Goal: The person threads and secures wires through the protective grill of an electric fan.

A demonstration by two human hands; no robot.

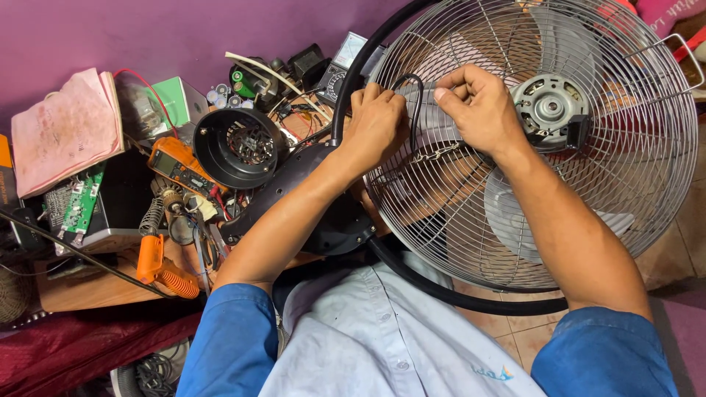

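Observation:
A large fan with a round wire grille lies face down across my lap, its grey motor hub and pale blades showing through the wires. My left hand rests on the grille's left rim, fingers closed on a black cable that loops up over the wires. My right hand pinches the same cable close to the left hand, just left of the motor hub. A black rubber rim runs around the grille's edge.
A cluttered wooden bench stands at left: black round motor cover, orange multimeter, orange soldering tool, green circuit board, pink cloth-covered book, analogue meter, loose wires. Purple wall behind. Tiled floor at lower right.

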